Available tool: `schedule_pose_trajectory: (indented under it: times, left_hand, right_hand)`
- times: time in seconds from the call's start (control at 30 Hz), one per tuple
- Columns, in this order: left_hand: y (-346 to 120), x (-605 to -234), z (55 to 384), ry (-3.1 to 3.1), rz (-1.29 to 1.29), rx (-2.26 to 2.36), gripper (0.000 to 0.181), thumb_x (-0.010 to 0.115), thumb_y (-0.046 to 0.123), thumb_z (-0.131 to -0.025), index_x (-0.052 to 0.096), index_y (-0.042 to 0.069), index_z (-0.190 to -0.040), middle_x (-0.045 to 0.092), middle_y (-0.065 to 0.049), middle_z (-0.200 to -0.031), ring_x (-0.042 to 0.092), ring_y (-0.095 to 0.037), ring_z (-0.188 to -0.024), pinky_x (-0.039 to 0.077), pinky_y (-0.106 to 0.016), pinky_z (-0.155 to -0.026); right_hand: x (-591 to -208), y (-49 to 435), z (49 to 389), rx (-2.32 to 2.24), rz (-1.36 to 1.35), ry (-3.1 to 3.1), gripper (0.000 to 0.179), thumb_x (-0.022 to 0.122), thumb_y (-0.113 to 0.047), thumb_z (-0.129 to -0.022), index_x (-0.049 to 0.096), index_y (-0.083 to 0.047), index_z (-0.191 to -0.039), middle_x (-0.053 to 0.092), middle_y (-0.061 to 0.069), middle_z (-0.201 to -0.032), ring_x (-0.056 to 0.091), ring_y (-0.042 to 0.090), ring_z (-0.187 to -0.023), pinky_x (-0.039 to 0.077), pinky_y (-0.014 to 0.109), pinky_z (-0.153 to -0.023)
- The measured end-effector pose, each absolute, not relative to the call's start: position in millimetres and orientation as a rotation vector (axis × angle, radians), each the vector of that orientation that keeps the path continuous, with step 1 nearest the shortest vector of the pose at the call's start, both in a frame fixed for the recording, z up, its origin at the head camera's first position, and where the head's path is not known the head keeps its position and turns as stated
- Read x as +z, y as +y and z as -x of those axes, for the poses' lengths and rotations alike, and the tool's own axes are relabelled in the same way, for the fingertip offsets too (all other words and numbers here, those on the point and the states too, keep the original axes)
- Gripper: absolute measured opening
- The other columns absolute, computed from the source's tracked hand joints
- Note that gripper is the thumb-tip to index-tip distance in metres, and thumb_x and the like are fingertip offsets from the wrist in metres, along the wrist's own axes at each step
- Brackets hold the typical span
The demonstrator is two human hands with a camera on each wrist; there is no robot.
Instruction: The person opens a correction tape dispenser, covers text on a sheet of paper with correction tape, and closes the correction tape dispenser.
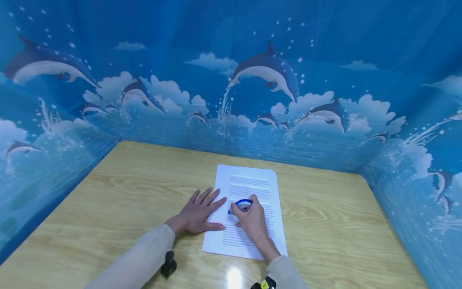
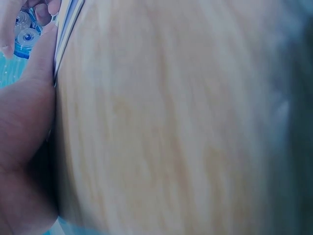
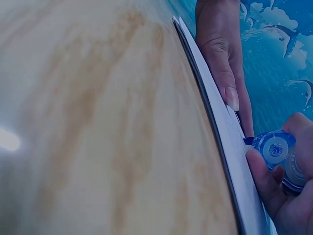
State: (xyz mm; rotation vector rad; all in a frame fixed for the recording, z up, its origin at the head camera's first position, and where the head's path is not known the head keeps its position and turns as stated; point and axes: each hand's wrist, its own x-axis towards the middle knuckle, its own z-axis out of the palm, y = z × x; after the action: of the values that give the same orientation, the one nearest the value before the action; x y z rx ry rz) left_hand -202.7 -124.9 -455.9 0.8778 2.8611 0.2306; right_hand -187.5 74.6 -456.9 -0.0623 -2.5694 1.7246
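A blue and clear correction tape dispenser (image 1: 244,205) is gripped between the thumb and fingers of my right hand (image 1: 254,220). Its tip points left and down at the lines of text on the printed sheets (image 1: 249,249). In the right wrist view the round reels of the correction tape (image 3: 276,149) show through its casing, close over the paper. My left hand (image 1: 198,212) lies flat with fingers spread, its fingertips and thumb on the left margin of the sheets. The left wrist view shows the left thumb (image 2: 41,58) along the paper's edge.
The sheets form a thin stack on a wood-grain table (image 1: 325,224). A blue curtain (image 1: 202,132) printed with dolphins and clouds encloses the table at the back and both sides. Light glares off the tabletop just in front of the paper.
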Motion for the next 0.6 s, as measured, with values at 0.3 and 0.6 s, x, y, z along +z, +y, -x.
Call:
schedule_pose_trajectory:
  times: [0.3,0.6]
  left_hand:
    - [-125.6,-455.9,202.6,2.855,-0.871,0.237,0.085,0.04,0.075,-0.085,0.025,0.025,-0.153,0.011,-0.007,-0.159,0.005,-0.031,-0.144,0.003,-0.054,-0.112]
    - [-123.9,-457.3,203.0,2.858,-0.862,0.228,0.086,0.038,0.077,-0.084,0.025,0.027,-0.153,0.011,-0.006,-0.159,0.004,-0.03,-0.144,0.002,-0.054,-0.113]
  right_hand:
    - [-461.8,77.8,189.7,1.854,0.089,-2.504,0.042,0.074,-0.029,-0.085,0.044,-0.003,-0.098,0.063,0.015,-0.088,0.065,0.021,-0.052,0.055,0.032,-0.048]
    - [-463.7,78.2,190.6,1.89,0.102,-2.489,0.05,0.073,-0.041,-0.083,0.045,-0.004,-0.101,0.063,0.013,-0.088,0.065,0.021,-0.053,0.055,0.033,-0.05]
